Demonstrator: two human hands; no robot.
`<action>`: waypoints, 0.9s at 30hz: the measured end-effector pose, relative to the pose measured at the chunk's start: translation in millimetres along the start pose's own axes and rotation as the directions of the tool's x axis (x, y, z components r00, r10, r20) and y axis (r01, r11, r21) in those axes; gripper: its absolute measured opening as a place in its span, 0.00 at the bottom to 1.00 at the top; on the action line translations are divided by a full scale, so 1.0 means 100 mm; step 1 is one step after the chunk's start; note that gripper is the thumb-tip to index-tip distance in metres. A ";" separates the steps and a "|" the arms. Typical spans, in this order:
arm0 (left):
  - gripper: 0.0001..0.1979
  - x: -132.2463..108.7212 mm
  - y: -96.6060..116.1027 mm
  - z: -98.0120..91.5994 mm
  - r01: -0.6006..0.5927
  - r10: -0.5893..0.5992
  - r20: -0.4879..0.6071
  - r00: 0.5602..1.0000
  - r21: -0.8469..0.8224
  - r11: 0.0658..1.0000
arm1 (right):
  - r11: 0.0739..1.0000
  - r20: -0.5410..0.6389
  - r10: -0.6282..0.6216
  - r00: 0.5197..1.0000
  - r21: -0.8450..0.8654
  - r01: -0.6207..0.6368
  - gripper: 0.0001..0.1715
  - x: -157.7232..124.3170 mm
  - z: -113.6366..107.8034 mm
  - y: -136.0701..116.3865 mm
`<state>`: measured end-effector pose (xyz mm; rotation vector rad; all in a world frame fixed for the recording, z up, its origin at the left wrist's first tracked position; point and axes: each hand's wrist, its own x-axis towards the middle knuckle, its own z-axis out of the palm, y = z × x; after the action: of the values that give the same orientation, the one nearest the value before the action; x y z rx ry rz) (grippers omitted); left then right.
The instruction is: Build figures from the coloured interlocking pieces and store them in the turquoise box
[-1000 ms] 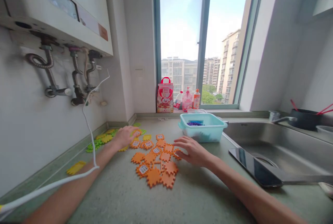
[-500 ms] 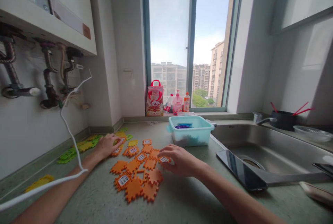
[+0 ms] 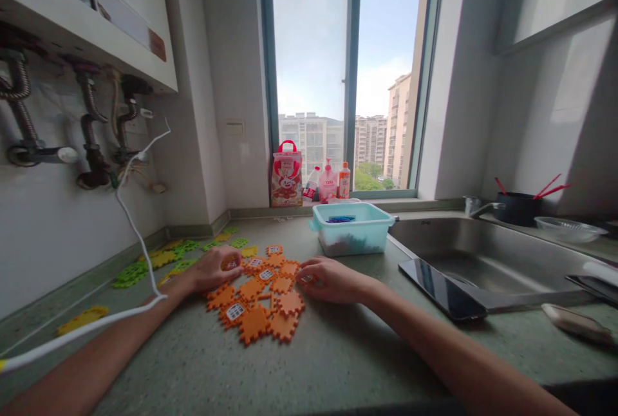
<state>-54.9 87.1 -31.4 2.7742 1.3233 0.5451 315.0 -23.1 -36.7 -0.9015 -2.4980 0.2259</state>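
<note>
Two hands, left hand [image 3: 212, 269] and right hand [image 3: 333, 279], each curled over half-hidden orange tiles [image 3: 263, 303].

puzzle pieces [image 3: 261, 293] on counter [image 3: 309, 364] — tub [image 3: 351, 236] behind, sink [image 3: 487, 255] right

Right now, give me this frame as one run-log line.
left hand: on orange foam tile at pile edge | right hand: pinching orange foam tile | orange foam tiles: heaped on countertop | teal plastic bin: behind pile

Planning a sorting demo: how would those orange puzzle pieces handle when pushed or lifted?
The orange pieces look thin and flat, probably foam: light, slightly bendy. Their toothed edges overlap in the pile, so pushing one likely drags neighbours. They should not roll.
</note>
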 end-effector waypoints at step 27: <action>0.21 -0.01 -0.28 -0.07 0.004 -0.005 -0.011 1.000 -0.104 0.995 | 0.994 0.013 0.029 0.999 0.109 -0.030 0.16 -0.02 0.00 0.09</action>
<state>-79.1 103.1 -29.5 2.6886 1.2646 0.6111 321.5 -17.6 -39.7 -0.8951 -2.4577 0.3743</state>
